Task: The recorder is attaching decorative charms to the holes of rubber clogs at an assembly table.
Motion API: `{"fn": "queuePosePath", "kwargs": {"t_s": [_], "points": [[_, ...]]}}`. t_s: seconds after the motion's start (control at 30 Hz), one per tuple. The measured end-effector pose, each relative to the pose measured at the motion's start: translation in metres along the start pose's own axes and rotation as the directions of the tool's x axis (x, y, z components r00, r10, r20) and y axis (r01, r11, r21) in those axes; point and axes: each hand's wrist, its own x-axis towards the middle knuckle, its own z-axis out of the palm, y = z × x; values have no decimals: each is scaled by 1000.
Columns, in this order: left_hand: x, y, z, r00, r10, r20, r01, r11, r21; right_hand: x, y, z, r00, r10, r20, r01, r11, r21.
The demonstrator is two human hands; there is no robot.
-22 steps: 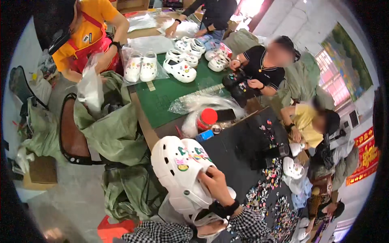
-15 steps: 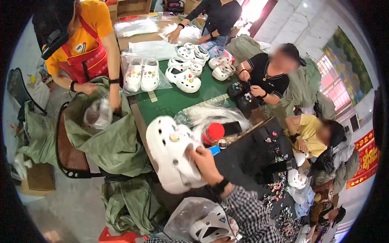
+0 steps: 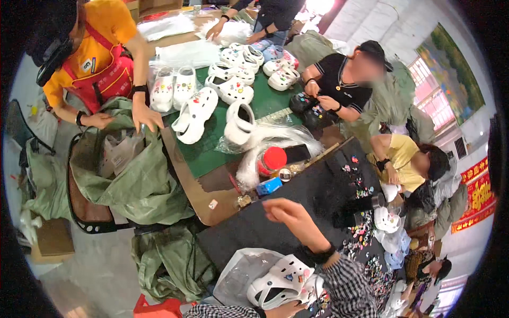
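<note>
We have a pair of decorated white clogs (image 3: 286,275) at the near edge of the black-covered surface (image 3: 244,233), beside and partly over a clear plastic bag (image 3: 233,281). Our left hand (image 3: 290,309) seems closed around the near clog, though its fingers are partly hidden; a loose grip there could let the pair roll, and the slick bag could slide with it toward that edge. Our right hand (image 3: 290,214) hangs relaxed above the surface, fingers half bent, nothing pinched between them. If it swung down carelessly, the checked sleeve (image 3: 350,281) could sweep through the small charms (image 3: 377,278) strewn along the right side and scatter them or drag some into the bag. Toward the far edge, the blue box (image 3: 269,185) and red-lidded jar (image 3: 273,159) stand close enough that a long reach could knock them. Beyond, over the green mat (image 3: 193,164), one white clog (image 3: 196,115) lies aslant near the left edge; another (image 3: 236,132) is tipped with its opening up beside crumpled clear bags (image 3: 289,140), and we cannot tell whether it rests steadily. It could topple or skid on that film, and its fellow could be nudged over the left edge, where a co-worker in orange (image 3: 95,69) bends above a green sack (image 3: 143,180).
</note>
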Motion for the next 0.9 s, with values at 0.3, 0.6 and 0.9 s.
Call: {"fn": "queuePosePath", "kwargs": {"t_s": [0.3, 0.6, 0.9], "points": [[24, -10, -1, 965, 233, -124, -153, 876, 458, -297, 15, -37, 823, 252, -509, -206, 968, 146], [40, -31, -17, 889, 157, -430, -73, 976, 204, -519, 89, -15, 380, 224, -897, -59, 974, 219], [45, -28, -10, 906, 289, -309, -319, 947, -49, -559, 249, 1, 251, 274, -928, 8, 958, 285]]}}
